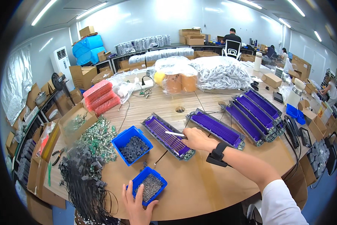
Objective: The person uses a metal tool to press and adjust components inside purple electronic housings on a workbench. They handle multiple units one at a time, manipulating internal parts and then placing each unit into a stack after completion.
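Note:
My right hand is closed around slim pale metal tweezers. They point leftward over a long dark housing with a purple inside; whether they touch it I cannot tell. At the lower edge my left hand is open, fingers spread against the near side of a small blue bin of tiny metal screws. Behind it stands a larger blue bin holding small dark plastic parts. A few dark pieces lie loose between the two bins.
More purple-lined housings lie to the right. Left are heaped green circuit boards, black cables, pliers and red bubble-wrapped bundles. White bagged cables sit at the back. Other people work far off.

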A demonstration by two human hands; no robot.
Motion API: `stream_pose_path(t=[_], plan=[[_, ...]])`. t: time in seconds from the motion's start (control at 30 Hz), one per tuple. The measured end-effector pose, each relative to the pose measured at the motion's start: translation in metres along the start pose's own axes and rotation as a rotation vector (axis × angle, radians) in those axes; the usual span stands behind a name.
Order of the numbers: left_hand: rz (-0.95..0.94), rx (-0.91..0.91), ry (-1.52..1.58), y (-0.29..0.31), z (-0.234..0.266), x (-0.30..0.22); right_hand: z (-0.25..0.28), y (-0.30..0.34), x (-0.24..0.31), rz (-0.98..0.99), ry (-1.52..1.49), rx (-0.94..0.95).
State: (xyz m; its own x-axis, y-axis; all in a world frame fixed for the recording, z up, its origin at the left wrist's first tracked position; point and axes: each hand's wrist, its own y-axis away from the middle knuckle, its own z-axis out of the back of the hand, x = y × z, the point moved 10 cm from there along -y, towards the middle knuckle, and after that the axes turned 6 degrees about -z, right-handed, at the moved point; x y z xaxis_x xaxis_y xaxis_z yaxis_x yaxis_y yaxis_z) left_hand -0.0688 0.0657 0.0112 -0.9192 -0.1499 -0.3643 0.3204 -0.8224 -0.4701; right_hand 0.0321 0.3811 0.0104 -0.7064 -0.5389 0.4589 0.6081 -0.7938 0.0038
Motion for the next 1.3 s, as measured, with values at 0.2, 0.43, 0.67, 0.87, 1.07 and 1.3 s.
stream_pose_path(t=[0.2, 0.43, 0.67, 0.87, 1.07, 1.3], plan=[[-0.041, -0.088, 0.086, -0.010, 0.009, -0.010, -0.005, -0.021, -0.018, -0.015, -0.036, -0.023], [-0.010, -0.117, 0.074, -0.001, -0.008, 0.008, 0.023, -0.042, -0.044, -0.002, -0.077, -0.195], [-0.015, -0.116, 0.029, 0.002, -0.007, 0.009, 0.041, -0.031, -0.074, -0.089, 0.256, -0.323], [-0.022, -0.129, 0.029, 0.001, -0.006, 0.008, 0.103, -0.014, -0.069, -0.098, 0.246, -0.649], [-0.059, -0.219, 0.050, -0.007, 0.010, -0.013, 0.197, 0.058, -0.035, 0.097, 0.044, -1.006], [0.017, -0.137, 0.021, 0.004, -0.005, 0.010, 0.228, 0.155, 0.016, 0.326, 0.051, -0.613]])
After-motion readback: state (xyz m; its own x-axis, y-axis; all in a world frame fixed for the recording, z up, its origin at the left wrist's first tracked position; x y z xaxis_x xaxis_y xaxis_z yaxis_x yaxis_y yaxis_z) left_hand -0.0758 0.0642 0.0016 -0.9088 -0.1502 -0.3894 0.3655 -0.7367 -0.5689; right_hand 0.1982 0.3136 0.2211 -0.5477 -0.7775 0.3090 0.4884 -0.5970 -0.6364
